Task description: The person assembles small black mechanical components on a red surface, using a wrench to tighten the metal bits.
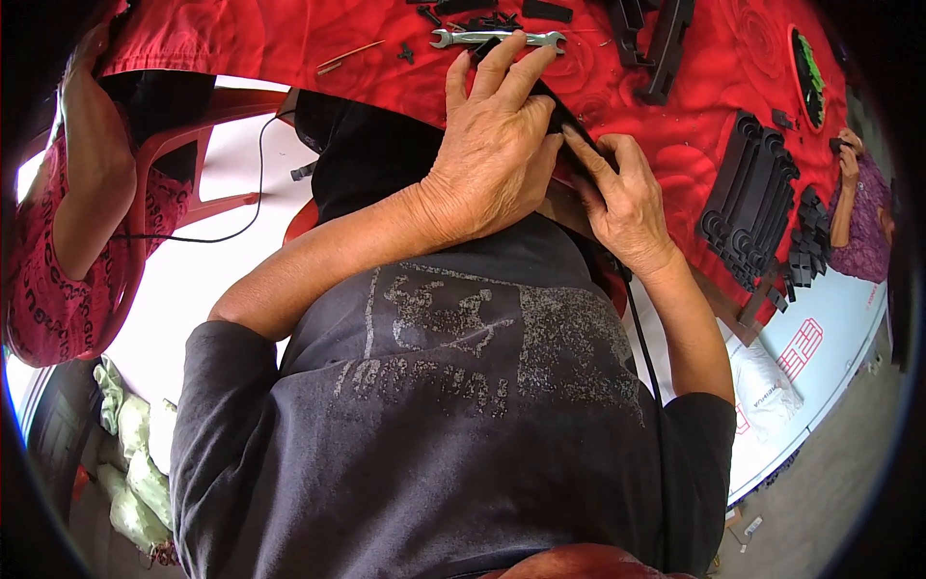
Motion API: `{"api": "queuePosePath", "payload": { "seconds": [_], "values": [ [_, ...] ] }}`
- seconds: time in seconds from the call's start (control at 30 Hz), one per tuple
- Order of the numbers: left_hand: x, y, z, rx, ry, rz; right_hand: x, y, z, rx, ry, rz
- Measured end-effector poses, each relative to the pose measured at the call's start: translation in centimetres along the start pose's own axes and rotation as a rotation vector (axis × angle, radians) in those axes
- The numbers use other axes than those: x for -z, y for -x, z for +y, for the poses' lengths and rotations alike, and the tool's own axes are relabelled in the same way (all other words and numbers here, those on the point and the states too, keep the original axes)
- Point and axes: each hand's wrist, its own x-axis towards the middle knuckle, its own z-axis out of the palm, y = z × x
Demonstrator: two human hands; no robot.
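A long black plastic part (547,95) lies across the table's near edge, mostly covered by my hands. My left hand (495,145) rests over it, fingers bent and somewhat apart, gripping it from above; its fingertips come close to a silver open-ended wrench (497,40). My right hand (625,205) is closed on the nearer end of the same part, with thumb and forefinger against it. What lies under my palms is hidden.
Small black pieces (406,52) and thin sticks (349,58) lie on the red tablecloth (280,39). Long black channel parts (666,48) are at the back, and a stack of black parts (748,198) at right. People sit at left (92,193) and far right (863,222).
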Motion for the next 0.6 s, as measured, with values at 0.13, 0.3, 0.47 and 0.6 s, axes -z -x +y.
{"api": "queuePosePath", "payload": {
  "seconds": [0.13,0.3,0.47,0.6],
  "values": [
    [-0.2,0.0,-0.2,0.007,0.007,0.013,0.0,0.0,-0.1,0.007,0.034,0.000],
    [-0.4,-0.1,-0.4,0.022,0.026,0.014,-0.1,0.0,-0.1,0.007,0.036,0.009],
    [-0.9,-0.1,-0.6,0.000,0.079,0.033,-0.2,0.1,-0.2,0.008,0.044,0.015],
    [-0.9,-0.5,-1.0,-0.003,0.067,0.033,-0.3,0.0,-0.1,0.008,0.054,0.029]
  ]
}}
